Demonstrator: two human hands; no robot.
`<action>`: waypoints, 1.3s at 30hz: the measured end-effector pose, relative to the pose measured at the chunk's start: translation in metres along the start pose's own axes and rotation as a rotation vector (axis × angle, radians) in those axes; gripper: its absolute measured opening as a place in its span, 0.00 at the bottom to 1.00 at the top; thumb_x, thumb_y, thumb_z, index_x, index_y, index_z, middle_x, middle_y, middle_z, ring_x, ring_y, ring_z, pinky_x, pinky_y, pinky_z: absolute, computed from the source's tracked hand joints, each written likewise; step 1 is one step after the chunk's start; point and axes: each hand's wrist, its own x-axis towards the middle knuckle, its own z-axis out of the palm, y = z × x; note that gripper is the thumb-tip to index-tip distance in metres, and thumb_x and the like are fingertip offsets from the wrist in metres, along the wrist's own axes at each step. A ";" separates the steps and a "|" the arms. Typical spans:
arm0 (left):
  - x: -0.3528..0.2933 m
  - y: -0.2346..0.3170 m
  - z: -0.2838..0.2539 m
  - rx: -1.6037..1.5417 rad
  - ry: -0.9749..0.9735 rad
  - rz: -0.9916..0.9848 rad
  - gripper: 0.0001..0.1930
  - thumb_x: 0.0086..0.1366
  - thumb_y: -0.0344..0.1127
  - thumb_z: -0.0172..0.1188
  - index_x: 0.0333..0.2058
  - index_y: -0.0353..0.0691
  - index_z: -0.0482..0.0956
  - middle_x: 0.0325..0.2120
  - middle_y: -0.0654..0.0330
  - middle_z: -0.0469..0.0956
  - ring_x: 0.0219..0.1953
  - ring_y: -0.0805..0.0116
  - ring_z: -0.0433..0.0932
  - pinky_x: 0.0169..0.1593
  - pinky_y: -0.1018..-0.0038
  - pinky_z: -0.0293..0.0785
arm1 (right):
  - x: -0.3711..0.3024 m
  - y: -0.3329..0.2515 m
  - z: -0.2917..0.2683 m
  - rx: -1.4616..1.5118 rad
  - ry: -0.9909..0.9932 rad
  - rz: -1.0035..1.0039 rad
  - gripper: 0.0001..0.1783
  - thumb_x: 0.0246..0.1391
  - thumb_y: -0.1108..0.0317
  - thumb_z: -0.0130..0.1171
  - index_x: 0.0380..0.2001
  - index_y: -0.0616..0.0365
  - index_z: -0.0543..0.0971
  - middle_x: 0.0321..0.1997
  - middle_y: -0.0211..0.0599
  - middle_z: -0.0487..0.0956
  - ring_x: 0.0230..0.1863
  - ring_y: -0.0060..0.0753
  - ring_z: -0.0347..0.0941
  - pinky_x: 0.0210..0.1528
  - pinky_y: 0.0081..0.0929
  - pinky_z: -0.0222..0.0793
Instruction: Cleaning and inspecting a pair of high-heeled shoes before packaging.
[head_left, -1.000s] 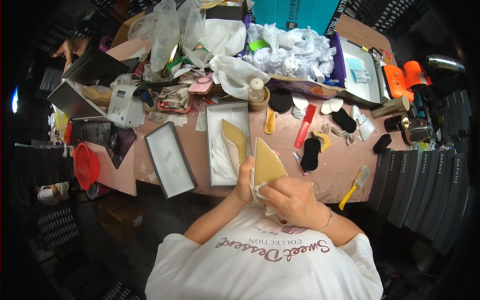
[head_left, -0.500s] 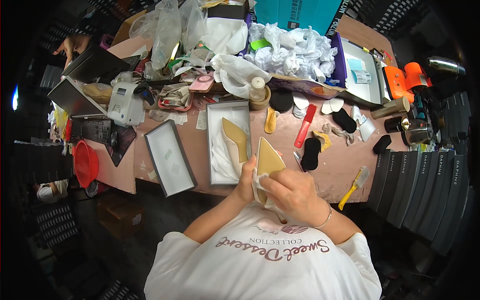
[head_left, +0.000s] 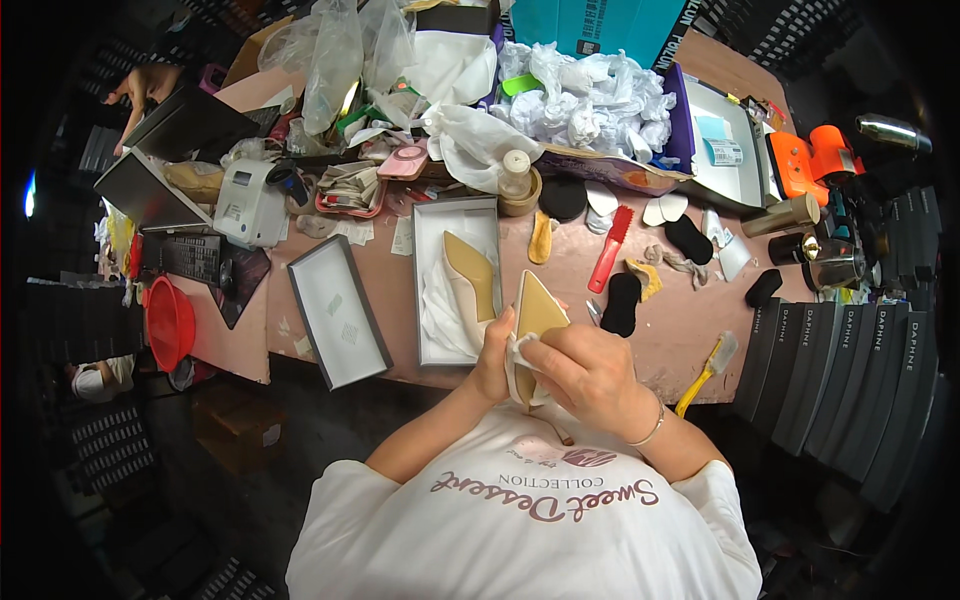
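Note:
Close to my chest, a pointed high-heeled shoe (head_left: 538,305) is held with its tan sole up and toe pointing away. My left hand (head_left: 493,362) grips the shoe along its left side. In my right hand (head_left: 588,375) a white cloth (head_left: 519,352) is pinched and pressed against the shoe's sole near the arch. The slim heel points toward my shirt. Just beyond, the matching shoe (head_left: 468,280) lies sole up on white tissue in an open grey shoebox (head_left: 430,215).
The box lid (head_left: 340,315) lies left of the shoebox. To the right are a red brush (head_left: 608,255), black sponges (head_left: 621,305) and a yellow-handled brush (head_left: 706,376). Shoeboxes (head_left: 830,370) stand stacked at right. Crumpled paper (head_left: 590,100) fills a purple box; a red basin (head_left: 170,322) is at left.
My right hand and the cloth have shifted slightly along the sole. The shoe stays in my left hand, and more of its heel shows now.

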 end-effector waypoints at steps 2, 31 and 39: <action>-0.001 -0.002 -0.001 -0.026 0.029 -0.028 0.36 0.66 0.64 0.32 0.50 0.36 0.68 0.39 0.56 0.75 0.42 0.68 0.75 0.48 0.71 0.71 | -0.008 -0.007 0.000 0.019 -0.045 0.031 0.16 0.37 0.69 0.63 0.34 0.53 0.78 0.27 0.29 0.72 0.26 0.30 0.73 0.25 0.28 0.69; 0.000 -0.010 -0.023 -0.120 -0.084 0.016 0.34 0.68 0.62 0.32 0.56 0.38 0.67 0.45 0.52 0.76 0.49 0.62 0.77 0.53 0.65 0.74 | -0.011 0.009 0.003 -0.047 -0.118 -0.099 0.10 0.39 0.72 0.61 0.30 0.51 0.76 0.22 0.31 0.67 0.21 0.34 0.71 0.20 0.31 0.66; 0.017 0.000 -0.009 -0.021 -0.150 0.026 0.36 0.66 0.66 0.35 0.52 0.36 0.68 0.37 0.49 0.78 0.36 0.62 0.80 0.39 0.68 0.78 | 0.038 0.088 0.004 0.014 0.223 0.277 0.07 0.51 0.69 0.62 0.32 0.58 0.77 0.27 0.38 0.73 0.28 0.44 0.74 0.28 0.35 0.68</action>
